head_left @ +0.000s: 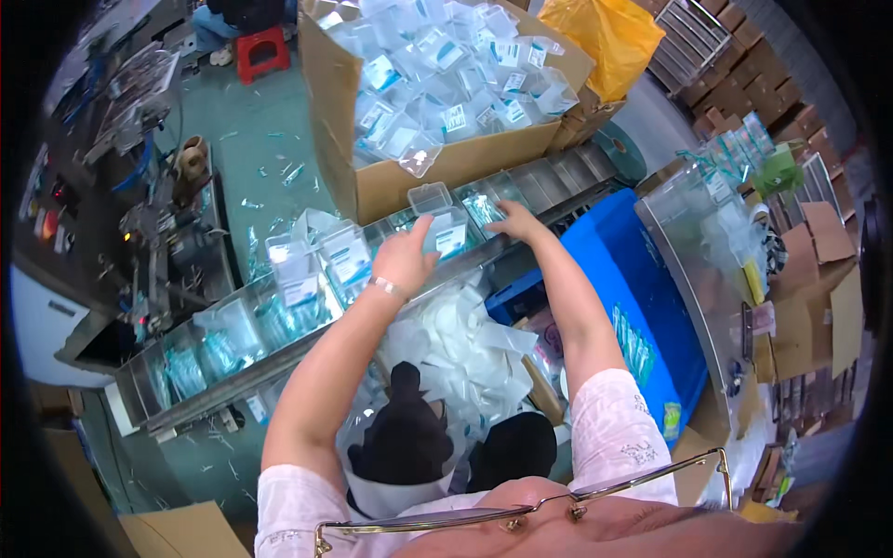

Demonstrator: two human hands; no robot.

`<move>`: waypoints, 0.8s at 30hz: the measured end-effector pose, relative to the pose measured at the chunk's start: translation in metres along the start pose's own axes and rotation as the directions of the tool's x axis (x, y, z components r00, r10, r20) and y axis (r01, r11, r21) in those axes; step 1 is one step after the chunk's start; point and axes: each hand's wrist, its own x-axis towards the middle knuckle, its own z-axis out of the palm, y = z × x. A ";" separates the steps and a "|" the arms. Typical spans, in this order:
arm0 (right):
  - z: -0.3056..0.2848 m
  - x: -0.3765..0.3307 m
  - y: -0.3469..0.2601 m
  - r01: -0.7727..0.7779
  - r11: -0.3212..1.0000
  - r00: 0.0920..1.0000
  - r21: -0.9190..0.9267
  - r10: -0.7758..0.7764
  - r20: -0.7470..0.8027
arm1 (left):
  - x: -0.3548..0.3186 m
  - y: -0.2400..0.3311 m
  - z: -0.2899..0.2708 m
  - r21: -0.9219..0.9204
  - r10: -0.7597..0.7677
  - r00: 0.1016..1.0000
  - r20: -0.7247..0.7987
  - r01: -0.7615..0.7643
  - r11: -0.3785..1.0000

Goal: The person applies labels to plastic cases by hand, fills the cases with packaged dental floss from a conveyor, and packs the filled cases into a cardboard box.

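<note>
A clear plastic box (450,240) with a white and teal label stands in the row of metal compartments, its lid (429,197) raised. My left hand (404,259) is at its left edge, thumb and index finger around the side; the other fingers are hidden. To its right, my right hand (511,221) reaches over a compartment with slim teal-and-clear packets (483,209). Its fingers are spread at the packets' edge, and none is seen lifted. Left of my left hand, more labelled clear boxes (348,258) sit open along the row.
A large carton (326,112) heaped with clear boxes stands beyond the metal compartment line (551,183). A blue bin (662,321) lies right of my right forearm. White film scraps (460,349) pile up before me. Further left, compartments hold teal packets (184,370). A red stool (261,54) stands far left.
</note>
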 end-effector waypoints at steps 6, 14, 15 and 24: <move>0.018 0.037 -0.017 0.109 0.992 0.825 0.070 -0.130 0.549 | 0.068 -0.053 0.051 -0.013 -0.079 0.961 0.266 0.085 0.996; 0.017 0.104 -0.023 0.265 0.913 0.783 -0.311 -0.016 0.621 | 0.003 -0.032 -0.012 -0.536 -0.148 0.989 0.031 0.141 0.832; 0.015 0.107 -0.025 0.017 0.971 0.813 -0.237 0.125 0.568 | -0.016 -0.027 -0.027 -0.556 -0.167 0.985 -0.034 0.120 0.823; 0.064 0.065 0.034 -0.229 0.885 0.825 -0.405 0.397 0.401 | -0.152 -0.015 -0.076 -0.699 -0.415 0.905 -0.092 0.239 0.675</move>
